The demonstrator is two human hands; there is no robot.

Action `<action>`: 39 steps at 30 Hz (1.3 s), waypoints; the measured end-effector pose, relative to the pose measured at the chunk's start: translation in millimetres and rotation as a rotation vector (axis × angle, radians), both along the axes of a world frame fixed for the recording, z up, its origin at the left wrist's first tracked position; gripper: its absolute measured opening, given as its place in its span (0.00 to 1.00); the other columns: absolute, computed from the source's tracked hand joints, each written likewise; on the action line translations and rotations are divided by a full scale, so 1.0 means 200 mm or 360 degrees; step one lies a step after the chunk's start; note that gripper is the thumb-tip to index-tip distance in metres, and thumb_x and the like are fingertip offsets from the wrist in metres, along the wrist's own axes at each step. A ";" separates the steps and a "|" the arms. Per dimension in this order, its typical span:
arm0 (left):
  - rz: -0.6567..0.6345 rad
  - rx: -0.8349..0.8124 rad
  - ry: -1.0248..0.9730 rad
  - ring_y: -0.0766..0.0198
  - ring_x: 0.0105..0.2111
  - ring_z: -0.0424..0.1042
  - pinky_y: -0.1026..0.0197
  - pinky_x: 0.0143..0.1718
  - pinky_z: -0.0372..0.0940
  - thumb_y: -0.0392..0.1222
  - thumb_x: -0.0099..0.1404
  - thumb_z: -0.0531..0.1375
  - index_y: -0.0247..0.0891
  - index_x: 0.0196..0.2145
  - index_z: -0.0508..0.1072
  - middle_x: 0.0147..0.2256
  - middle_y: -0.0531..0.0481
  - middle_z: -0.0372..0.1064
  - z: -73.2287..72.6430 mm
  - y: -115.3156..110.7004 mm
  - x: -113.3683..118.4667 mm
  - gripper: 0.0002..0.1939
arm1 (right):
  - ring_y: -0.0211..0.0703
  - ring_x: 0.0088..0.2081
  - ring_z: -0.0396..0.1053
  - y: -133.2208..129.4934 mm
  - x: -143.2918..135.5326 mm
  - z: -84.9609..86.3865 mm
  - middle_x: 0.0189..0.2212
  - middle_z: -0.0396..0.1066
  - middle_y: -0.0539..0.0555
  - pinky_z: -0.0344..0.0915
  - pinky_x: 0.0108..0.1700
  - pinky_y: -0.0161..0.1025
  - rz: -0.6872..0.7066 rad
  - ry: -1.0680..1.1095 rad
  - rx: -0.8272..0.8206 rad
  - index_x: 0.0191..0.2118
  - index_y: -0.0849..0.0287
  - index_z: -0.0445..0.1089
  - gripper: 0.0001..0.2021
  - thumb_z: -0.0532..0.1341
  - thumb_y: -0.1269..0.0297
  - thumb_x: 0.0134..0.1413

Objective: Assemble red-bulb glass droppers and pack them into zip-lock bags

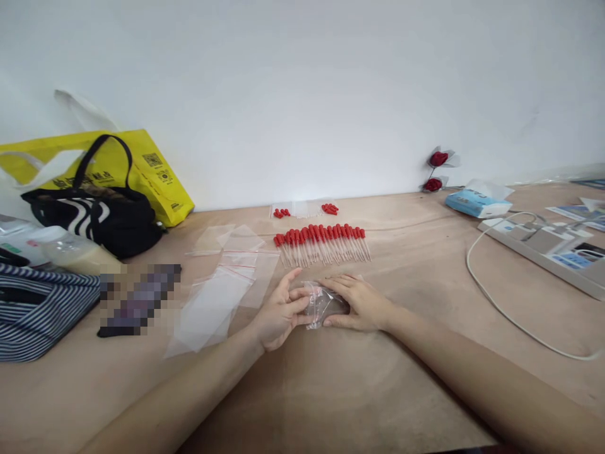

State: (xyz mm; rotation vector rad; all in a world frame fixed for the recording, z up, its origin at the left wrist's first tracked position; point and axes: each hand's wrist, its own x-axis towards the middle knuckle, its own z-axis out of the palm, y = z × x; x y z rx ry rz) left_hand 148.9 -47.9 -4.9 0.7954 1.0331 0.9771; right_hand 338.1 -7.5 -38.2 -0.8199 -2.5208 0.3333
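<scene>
A small clear plastic bag (pixel 324 304) lies on the wooden table between my hands. My left hand (pixel 282 309) has its fingertips on the bag's left edge, with the fingers apart and the thumb raised. Spread over the bag's right part is my right hand (pixel 357 302), its palm partly hiding the bag. Just beyond my hands, a row of thin clear droppers with red bulbs (pixel 321 236) lies side by side. Flat empty zip bags (pixel 217 309) overlap to the left. Behind the row, two small groups of red bulbs (pixel 329 209) rest on clear plastic.
At the left are a yellow bag (pixel 161 183), a black bag (pixel 123 221), a bottle (pixel 78 252) and a striped bag (pixel 42 309). A tissue pack (pixel 477 203), a power strip (pixel 543 249) with a white cable and red artificial roses (pixel 438 157) are at the right.
</scene>
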 end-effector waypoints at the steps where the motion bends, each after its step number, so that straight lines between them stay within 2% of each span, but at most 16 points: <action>1: -0.0043 0.0047 0.0052 0.63 0.39 0.68 0.53 0.40 0.65 0.32 0.53 0.60 0.47 0.52 0.53 0.36 0.52 0.67 0.00 0.00 -0.01 0.32 | 0.49 0.50 0.61 0.00 0.00 0.00 0.48 0.65 0.61 0.57 0.49 0.47 0.0005 -0.0003 -0.0002 0.55 0.60 0.56 0.33 0.58 0.46 0.46; 3: -0.0141 0.0177 0.0291 0.64 0.36 0.69 0.55 0.41 0.64 0.35 0.52 0.61 0.44 0.51 0.57 0.34 0.51 0.69 0.01 0.02 -0.05 0.28 | 0.48 0.50 0.62 0.01 0.01 0.00 0.48 0.65 0.61 0.57 0.49 0.47 0.0014 0.0005 -0.0011 0.55 0.60 0.56 0.32 0.57 0.46 0.47; 6: -0.0218 0.0507 0.1025 0.64 0.33 0.69 0.59 0.40 0.63 0.40 0.53 0.60 0.36 0.42 0.67 0.31 0.50 0.70 0.02 0.14 -0.15 0.17 | 0.48 0.50 0.62 0.02 0.01 0.00 0.49 0.64 0.61 0.58 0.49 0.47 0.0016 0.0018 -0.0022 0.54 0.61 0.58 0.30 0.56 0.47 0.48; 7: -0.0126 0.0625 0.1304 0.64 0.32 0.69 0.60 0.39 0.63 0.40 0.53 0.59 0.35 0.38 0.69 0.32 0.49 0.70 0.02 0.20 -0.19 0.13 | 0.48 0.49 0.62 0.02 0.01 0.00 0.49 0.64 0.61 0.58 0.49 0.46 0.0009 0.0013 -0.0028 0.54 0.61 0.58 0.30 0.57 0.47 0.48; 9: 0.0153 0.0739 0.1862 0.65 0.33 0.69 0.63 0.38 0.62 0.41 0.55 0.56 0.35 0.37 0.70 0.33 0.49 0.70 0.03 0.34 -0.26 0.11 | 0.48 0.49 0.62 0.02 0.01 0.00 0.49 0.65 0.61 0.59 0.48 0.47 -0.0004 -0.0002 -0.0040 0.54 0.61 0.58 0.30 0.57 0.47 0.48; 12: 0.0325 0.0631 0.2084 0.61 0.33 0.69 0.60 0.37 0.62 0.43 0.55 0.56 0.34 0.35 0.70 0.31 0.46 0.71 0.04 0.57 -0.32 0.12 | 0.49 0.49 0.62 0.03 0.01 0.00 0.48 0.65 0.61 0.58 0.49 0.47 0.0005 -0.0001 -0.0051 0.54 0.61 0.58 0.30 0.57 0.48 0.48; 15: 0.0398 0.0529 0.2231 0.55 0.35 0.69 0.57 0.37 0.61 0.47 0.51 0.58 0.34 0.31 0.70 0.32 0.43 0.71 0.05 0.75 -0.32 0.13 | 0.49 0.50 0.62 0.03 0.01 0.00 0.49 0.64 0.61 0.57 0.50 0.48 0.0021 0.0029 -0.0053 0.54 0.61 0.57 0.30 0.57 0.48 0.48; 17: 0.0392 0.0491 0.2307 0.51 0.37 0.69 0.56 0.36 0.61 0.48 0.48 0.60 0.35 0.26 0.70 0.32 0.41 0.71 0.05 0.83 -0.29 0.13 | 0.49 0.50 0.61 0.03 0.01 0.00 0.50 0.64 0.61 0.57 0.50 0.48 0.0021 0.0035 -0.0066 0.54 0.61 0.57 0.30 0.57 0.48 0.48; 22: 0.0323 0.0461 0.2400 0.47 0.37 0.69 0.56 0.36 0.60 0.44 0.47 0.60 0.34 0.20 0.70 0.31 0.37 0.71 0.03 0.92 -0.25 0.09 | 0.48 0.50 0.61 0.03 0.01 0.00 0.49 0.64 0.60 0.57 0.50 0.47 0.0017 0.0027 -0.0100 0.55 0.60 0.57 0.31 0.57 0.48 0.48; 27: 0.0272 0.0486 0.2410 0.47 0.35 0.70 0.56 0.34 0.60 0.39 0.47 0.56 0.32 0.19 0.70 0.28 0.36 0.71 0.03 0.93 -0.25 0.07 | 0.49 0.50 0.61 0.03 0.01 0.01 0.50 0.64 0.60 0.56 0.50 0.48 0.0004 0.0002 -0.0111 0.54 0.61 0.57 0.31 0.57 0.47 0.48; 32: 0.0311 0.0521 0.2344 0.48 0.32 0.70 0.56 0.30 0.60 0.41 0.49 0.55 0.31 0.19 0.71 0.24 0.36 0.70 0.05 0.90 -0.24 0.10 | 0.49 0.50 0.61 0.03 0.00 0.01 0.50 0.63 0.59 0.56 0.51 0.48 -0.0002 -0.0013 -0.0109 0.54 0.61 0.57 0.31 0.56 0.47 0.48; 35: 0.0354 0.0569 0.2241 0.53 0.29 0.70 0.58 0.29 0.60 0.43 0.51 0.56 0.32 0.22 0.71 0.21 0.41 0.69 0.08 0.88 -0.24 0.11 | 0.49 0.50 0.61 0.03 0.00 0.01 0.50 0.63 0.59 0.56 0.51 0.47 -0.0009 -0.0006 -0.0101 0.54 0.60 0.57 0.30 0.56 0.47 0.48; 39: 0.0403 0.0667 0.2015 0.61 0.23 0.69 0.62 0.28 0.61 0.45 0.52 0.56 0.32 0.24 0.71 0.18 0.46 0.68 0.17 0.80 -0.29 0.11 | 0.49 0.50 0.61 0.03 0.00 0.01 0.50 0.63 0.60 0.55 0.51 0.47 -0.0004 -0.0012 -0.0091 0.54 0.60 0.57 0.30 0.56 0.47 0.48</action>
